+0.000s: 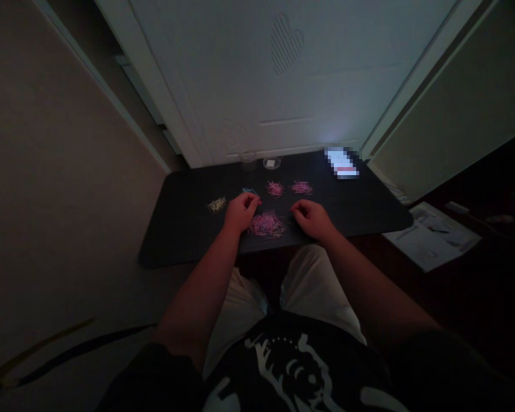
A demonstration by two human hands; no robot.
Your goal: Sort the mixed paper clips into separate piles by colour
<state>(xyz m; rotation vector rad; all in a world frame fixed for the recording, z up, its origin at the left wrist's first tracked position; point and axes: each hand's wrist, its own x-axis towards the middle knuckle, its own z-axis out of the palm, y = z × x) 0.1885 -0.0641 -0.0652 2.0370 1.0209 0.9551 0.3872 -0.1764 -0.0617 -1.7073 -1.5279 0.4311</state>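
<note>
A large pink pile of thin loops lies on a black table between my two hands. My left hand rests left of that pile, fingers curled in a pinch near a small blue bunch. My right hand sits right of the pile with its fingers curled down on the table; what they hold is hidden. Two smaller pink piles lie further back. A pale yellowish pile is at the left.
A lit phone lies at the table's back right. A clear cup and a small round dish stand at the back edge, by a white door. Papers lie on the floor at the right. The room is dim.
</note>
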